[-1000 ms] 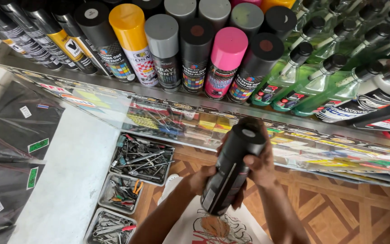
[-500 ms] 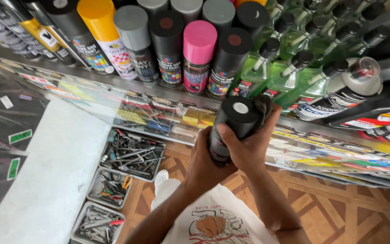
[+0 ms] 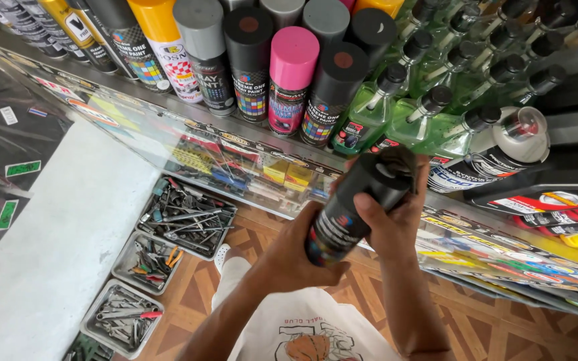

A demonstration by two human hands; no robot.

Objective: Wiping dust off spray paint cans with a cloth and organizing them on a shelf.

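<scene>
I hold a black spray can (image 3: 352, 210) in both hands, tilted with its cap up and to the right. My left hand (image 3: 296, 254) wraps the lower body of the can from the left. Over the black cap at the upper end closes my right hand (image 3: 393, 224), close to the glass counter's edge. Just beyond the can stands a row of spray cans (image 3: 255, 67) with pink, black, grey and yellow caps. Beside them are green spray bottles (image 3: 423, 117).
A glass counter (image 3: 235, 157) with small packaged goods inside runs across the view. On the floor at the left stand metal trays of hand tools (image 3: 185, 217). A white can with a clear cap (image 3: 503, 147) lies at the right. A pale slab (image 3: 48, 247) lies lower left.
The can has tilted further and shifted right, toward the counter. My right hand now covers the cap from the right side. The view has swung slightly left.
</scene>
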